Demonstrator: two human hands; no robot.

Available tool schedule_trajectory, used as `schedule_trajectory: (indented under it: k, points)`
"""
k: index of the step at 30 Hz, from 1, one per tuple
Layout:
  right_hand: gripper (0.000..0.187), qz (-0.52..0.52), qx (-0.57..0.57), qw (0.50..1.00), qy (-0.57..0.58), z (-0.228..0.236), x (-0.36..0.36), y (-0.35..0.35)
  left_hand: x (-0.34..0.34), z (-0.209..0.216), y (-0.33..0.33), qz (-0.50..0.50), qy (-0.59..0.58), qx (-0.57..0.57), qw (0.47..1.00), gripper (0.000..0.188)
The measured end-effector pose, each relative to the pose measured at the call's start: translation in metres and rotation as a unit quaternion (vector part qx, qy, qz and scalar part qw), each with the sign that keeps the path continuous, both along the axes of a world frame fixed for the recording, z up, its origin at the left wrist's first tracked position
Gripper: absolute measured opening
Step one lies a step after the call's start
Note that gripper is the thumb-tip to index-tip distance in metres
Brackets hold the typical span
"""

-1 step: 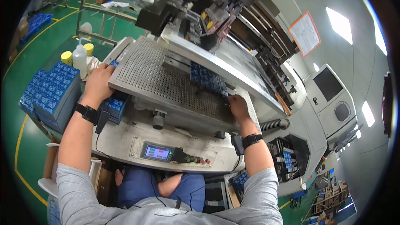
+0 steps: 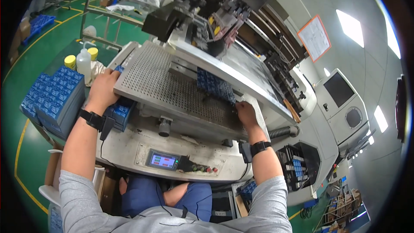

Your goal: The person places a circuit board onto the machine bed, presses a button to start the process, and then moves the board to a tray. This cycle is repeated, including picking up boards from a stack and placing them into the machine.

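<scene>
My right hand (image 2: 246,114) pinches the near right corner of a blue patterned circuit board (image 2: 214,84). The board lies over a perforated metal plate (image 2: 159,78), partly below a slanted metal-edged screen frame (image 2: 228,67). My left hand (image 2: 103,87) is at the plate's left edge, its fingers curled over a low stack of blue boards (image 2: 119,114). A bit of blue shows past its fingertips. The hand covers most of that stack, and whatever its fingers grip is hidden.
Taller stacks of blue boards (image 2: 56,95) stand at the left, beside a white squeeze bottle (image 2: 83,62) and yellow-lidded jars (image 2: 70,62). A control panel with a small screen (image 2: 162,159) faces me. Printing machinery (image 2: 222,21) hangs above the screen frame.
The view has shifted very slightly. Both hands keep their places at the plate, and the board has not visibly moved.
</scene>
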State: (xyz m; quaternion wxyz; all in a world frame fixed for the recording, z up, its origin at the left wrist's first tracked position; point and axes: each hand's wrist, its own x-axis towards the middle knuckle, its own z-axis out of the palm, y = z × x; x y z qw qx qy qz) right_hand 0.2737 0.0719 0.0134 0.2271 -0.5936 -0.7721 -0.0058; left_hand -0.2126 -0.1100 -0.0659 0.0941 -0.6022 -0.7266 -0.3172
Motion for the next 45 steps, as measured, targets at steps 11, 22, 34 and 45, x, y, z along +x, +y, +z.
schedule_trajectory:
  k: [11,22,34,45]
  points:
    - [0.033,0.093,0.04,0.995,0.024,-0.002,0.059,0.027,0.011,0.004,-0.007,0.023,0.003,-0.004,1.0,0.027]
    - [0.035,0.02,-0.013,0.999,0.042,-0.003,0.011,0.018,0.006,-0.002,0.0,-0.001,0.004,0.021,1.0,0.033]
    - [0.024,0.058,-0.052,0.997,-0.012,0.009,0.002,0.009,0.003,-0.004,0.0,-0.023,0.001,0.004,1.0,0.036]
    - [0.031,0.061,-0.033,0.997,-0.035,-0.004,0.03,0.037,-0.001,-0.012,0.006,-0.045,0.028,0.045,0.998,0.035]
